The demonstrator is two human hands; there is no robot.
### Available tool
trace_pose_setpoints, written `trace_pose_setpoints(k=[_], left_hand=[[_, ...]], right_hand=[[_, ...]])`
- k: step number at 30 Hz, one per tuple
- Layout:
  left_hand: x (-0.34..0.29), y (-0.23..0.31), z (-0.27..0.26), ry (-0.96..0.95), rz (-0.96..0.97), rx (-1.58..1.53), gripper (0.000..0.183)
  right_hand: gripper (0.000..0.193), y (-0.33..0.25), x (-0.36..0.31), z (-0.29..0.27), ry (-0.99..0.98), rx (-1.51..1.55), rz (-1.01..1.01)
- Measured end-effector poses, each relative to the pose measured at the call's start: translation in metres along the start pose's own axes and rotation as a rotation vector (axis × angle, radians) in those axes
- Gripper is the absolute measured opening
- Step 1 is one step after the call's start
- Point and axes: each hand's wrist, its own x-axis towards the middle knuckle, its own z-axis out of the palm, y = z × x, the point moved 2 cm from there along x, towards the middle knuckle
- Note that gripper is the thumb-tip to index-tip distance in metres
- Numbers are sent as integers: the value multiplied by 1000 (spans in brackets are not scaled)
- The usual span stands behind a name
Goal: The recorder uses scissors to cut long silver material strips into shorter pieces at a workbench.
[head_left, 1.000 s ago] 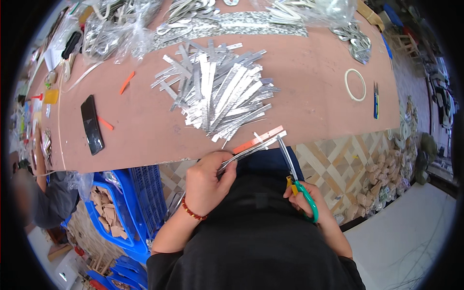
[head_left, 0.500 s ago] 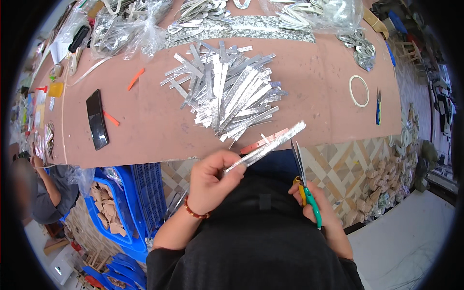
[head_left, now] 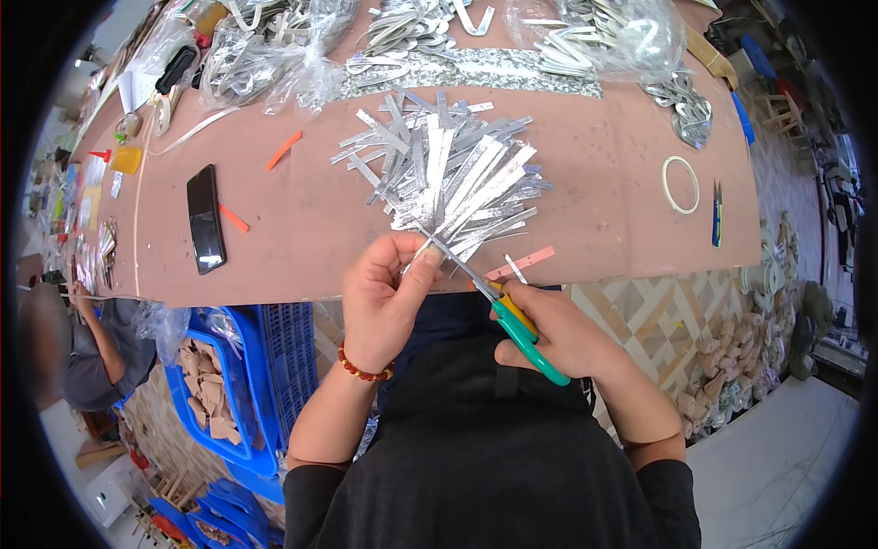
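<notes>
My left hand (head_left: 389,288), wearing a beaded bracelet (head_left: 364,368), is closed in a pinch on a silver strip (head_left: 487,194) near the table's front edge. The strip's far part overlaps the pile behind, so where it ends is hard to tell. My right hand (head_left: 562,329) grips scissors (head_left: 521,334) with green and yellow handles. Their blades point up and left, and the tips meet the strip right at my left fingertips. Just beyond both hands lies a loose pile of silver strips (head_left: 439,151).
On the table (head_left: 302,247) lie a phone (head_left: 206,220), orange strips (head_left: 284,151), a pink strip (head_left: 530,263), a tape ring (head_left: 680,185) and blue-handled snips (head_left: 717,215). Plastic bags (head_left: 631,37) of silver pieces line the back. Blue crates (head_left: 265,366) stand below left; another person (head_left: 101,357) sits beyond.
My right hand has brought the scissors up and left to the strip at my left fingertips. My left hand has shifted slightly, and the strip now reaches over the pile.
</notes>
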Motion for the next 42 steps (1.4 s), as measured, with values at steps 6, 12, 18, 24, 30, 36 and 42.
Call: trace_pose_setpoints(k=[6, 12, 18, 24, 30, 36, 42], left_hand=[[10, 0, -16, -50, -35, 96, 8], [6, -6, -22, -20, -122, -90, 9], [-17, -18, 4, -172, -33, -208, 31], [-21, -24, 21, -234, -64, -134, 33], [-19, -10, 21, -385, -174, 288, 14], [-14, -10, 3, -632, -364, 594, 17], [-15, -22, 3, -576, -210, 658, 16]], right_hand=[[43, -8, 14, -1, 15, -14, 48], [41, 7, -7, 1, -33, 98, 94], [61, 27, -58, 3, 6, 30, 68], [55, 26, -72, 4, 21, -6, 157], [32, 42, -88, 8, 96, 119, 201], [13, 62, -100, 20, 178, 560, 340], [17, 70, -106, 21, 319, 702, 326]])
